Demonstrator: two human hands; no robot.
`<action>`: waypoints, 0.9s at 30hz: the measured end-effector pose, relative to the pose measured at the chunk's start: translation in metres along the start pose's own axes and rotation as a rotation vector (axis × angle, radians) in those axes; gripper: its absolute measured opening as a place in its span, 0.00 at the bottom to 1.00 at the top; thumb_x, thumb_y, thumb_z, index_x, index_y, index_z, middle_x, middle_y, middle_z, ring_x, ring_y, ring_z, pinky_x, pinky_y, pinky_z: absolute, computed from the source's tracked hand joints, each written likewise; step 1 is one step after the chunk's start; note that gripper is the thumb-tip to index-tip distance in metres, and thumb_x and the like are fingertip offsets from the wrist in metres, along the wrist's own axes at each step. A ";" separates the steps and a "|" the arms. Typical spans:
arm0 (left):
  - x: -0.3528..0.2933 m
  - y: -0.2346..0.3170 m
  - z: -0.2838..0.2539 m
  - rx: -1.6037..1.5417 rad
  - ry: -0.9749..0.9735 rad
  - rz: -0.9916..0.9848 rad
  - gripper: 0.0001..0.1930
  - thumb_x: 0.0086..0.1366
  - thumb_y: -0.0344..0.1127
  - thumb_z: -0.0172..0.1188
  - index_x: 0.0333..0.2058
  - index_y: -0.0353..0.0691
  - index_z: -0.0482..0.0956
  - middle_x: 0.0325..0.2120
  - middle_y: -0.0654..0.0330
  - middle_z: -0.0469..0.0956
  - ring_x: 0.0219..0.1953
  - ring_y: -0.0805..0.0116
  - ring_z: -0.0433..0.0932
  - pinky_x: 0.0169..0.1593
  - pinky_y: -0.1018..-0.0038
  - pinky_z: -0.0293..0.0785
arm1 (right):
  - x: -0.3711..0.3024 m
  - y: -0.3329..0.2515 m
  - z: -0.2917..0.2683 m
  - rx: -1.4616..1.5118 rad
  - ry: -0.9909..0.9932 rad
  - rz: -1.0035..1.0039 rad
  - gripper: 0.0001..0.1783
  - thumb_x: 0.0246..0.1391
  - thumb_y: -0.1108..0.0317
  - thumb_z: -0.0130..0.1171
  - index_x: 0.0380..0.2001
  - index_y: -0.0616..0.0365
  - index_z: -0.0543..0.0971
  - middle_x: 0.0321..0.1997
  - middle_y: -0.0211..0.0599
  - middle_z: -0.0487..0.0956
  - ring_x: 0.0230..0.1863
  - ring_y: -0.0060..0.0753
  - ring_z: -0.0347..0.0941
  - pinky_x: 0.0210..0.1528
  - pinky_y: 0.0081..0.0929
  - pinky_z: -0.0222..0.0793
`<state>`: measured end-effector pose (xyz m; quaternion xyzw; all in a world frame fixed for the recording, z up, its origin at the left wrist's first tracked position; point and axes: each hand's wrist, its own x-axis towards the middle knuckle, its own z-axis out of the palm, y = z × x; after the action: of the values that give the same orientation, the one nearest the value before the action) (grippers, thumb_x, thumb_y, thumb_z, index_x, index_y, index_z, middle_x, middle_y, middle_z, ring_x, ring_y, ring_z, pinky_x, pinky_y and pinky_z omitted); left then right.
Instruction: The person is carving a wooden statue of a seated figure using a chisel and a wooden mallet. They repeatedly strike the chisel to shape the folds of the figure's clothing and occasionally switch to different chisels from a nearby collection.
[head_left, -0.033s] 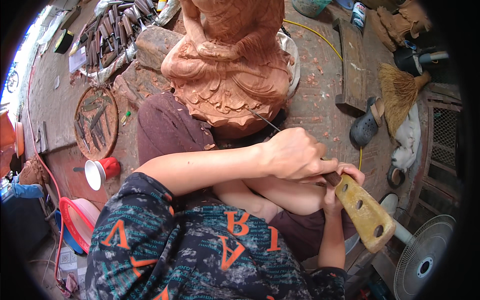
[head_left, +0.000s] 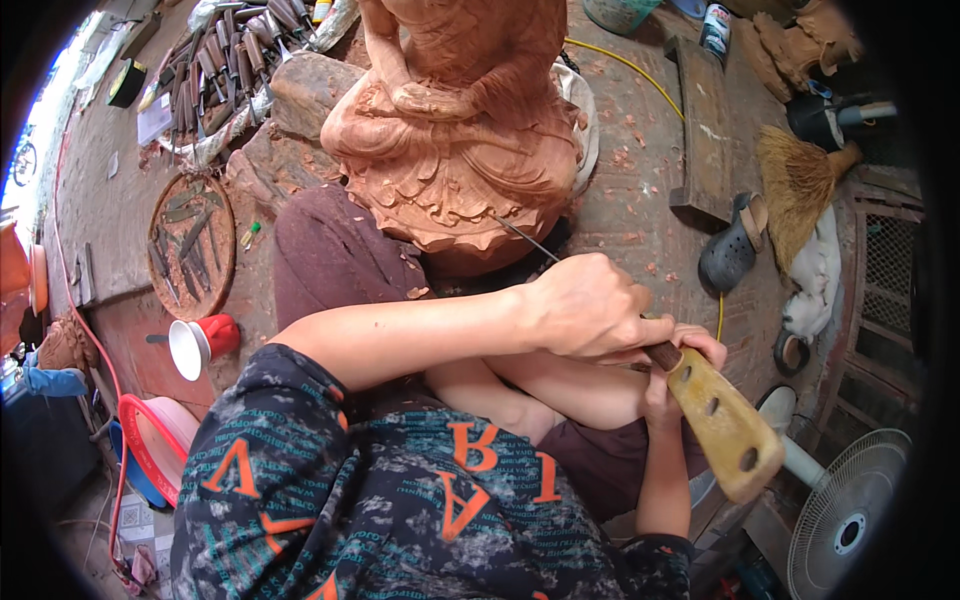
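A reddish-brown carved wooden statue (head_left: 460, 165) of a seated figure stands between my legs, with a scalloped, petal-like base edge. My left hand (head_left: 590, 305) is closed around a thin metal-shafted chisel (head_left: 530, 239), whose tip touches the carving near the base. A dark wooden handle end (head_left: 663, 354) shows past that hand. Just right of it, my right hand (head_left: 703, 345) is closed at the narrow end of a yellowish mallet (head_left: 727, 425) with several dark pits. The mallet's wide end points down and right. The fingers of my right hand are partly hidden.
Many wooden-handled chisels (head_left: 222, 70) lie in a heap at the far left. A round tray (head_left: 228, 268) of blades and a red-and-white cup (head_left: 216, 338) are nearer. At right are a wooden block (head_left: 703, 130), a dark clog (head_left: 726, 262), a straw broom (head_left: 795, 190) and a fan (head_left: 850, 520).
The mallet's wide end has shifted slightly left and up. Both hands, the chisel and the statue stay almost in place.
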<state>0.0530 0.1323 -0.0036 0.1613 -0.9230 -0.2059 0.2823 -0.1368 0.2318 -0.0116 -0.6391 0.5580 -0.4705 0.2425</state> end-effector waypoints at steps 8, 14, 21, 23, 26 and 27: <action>-0.004 -0.001 -0.007 -0.031 -0.070 0.036 0.17 0.55 0.46 0.56 0.42 0.48 0.73 0.17 0.60 0.69 0.18 0.61 0.75 0.18 0.65 0.67 | 0.002 0.003 0.004 -0.013 0.080 -0.153 0.17 0.47 0.79 0.57 0.37 0.56 0.62 0.30 0.36 0.66 0.32 0.31 0.63 0.39 0.29 0.63; -0.014 0.002 -0.014 -0.120 -0.022 0.147 0.17 0.56 0.51 0.57 0.38 0.48 0.73 0.17 0.63 0.68 0.17 0.64 0.73 0.17 0.67 0.65 | 0.008 -0.001 0.011 0.012 0.241 -0.370 0.15 0.46 0.85 0.55 0.33 0.59 0.63 0.25 0.36 0.66 0.26 0.33 0.63 0.33 0.35 0.65; -0.017 0.001 -0.021 -0.163 0.000 0.191 0.16 0.56 0.52 0.58 0.36 0.48 0.72 0.15 0.64 0.65 0.15 0.64 0.72 0.15 0.68 0.63 | 0.007 -0.003 0.010 -0.043 0.223 -0.462 0.14 0.47 0.83 0.57 0.34 0.59 0.65 0.25 0.41 0.69 0.25 0.37 0.65 0.32 0.38 0.65; -0.023 -0.001 -0.022 -0.178 0.021 0.209 0.16 0.56 0.52 0.58 0.35 0.48 0.72 0.16 0.64 0.65 0.15 0.64 0.72 0.15 0.68 0.63 | 0.009 -0.004 0.010 -0.274 0.148 -0.495 0.15 0.47 0.83 0.56 0.36 0.58 0.64 0.26 0.39 0.68 0.26 0.36 0.64 0.32 0.38 0.65; -0.024 -0.002 -0.026 -0.230 0.044 0.274 0.16 0.56 0.52 0.57 0.35 0.47 0.72 0.16 0.63 0.65 0.15 0.64 0.71 0.15 0.68 0.62 | 0.010 -0.008 0.002 -0.335 0.120 -0.536 0.17 0.48 0.83 0.55 0.38 0.57 0.63 0.26 0.38 0.67 0.26 0.37 0.64 0.33 0.39 0.66; -0.025 -0.001 -0.027 -0.252 0.052 0.291 0.16 0.56 0.52 0.57 0.35 0.47 0.72 0.16 0.63 0.65 0.15 0.64 0.71 0.15 0.68 0.62 | 0.007 -0.003 0.001 -0.244 0.157 -0.566 0.17 0.47 0.83 0.56 0.37 0.57 0.63 0.26 0.38 0.67 0.26 0.37 0.65 0.33 0.40 0.66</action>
<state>0.0890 0.1337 0.0046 -0.0051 -0.8958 -0.2727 0.3509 -0.1348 0.2252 -0.0074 -0.7552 0.4273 -0.4967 -0.0203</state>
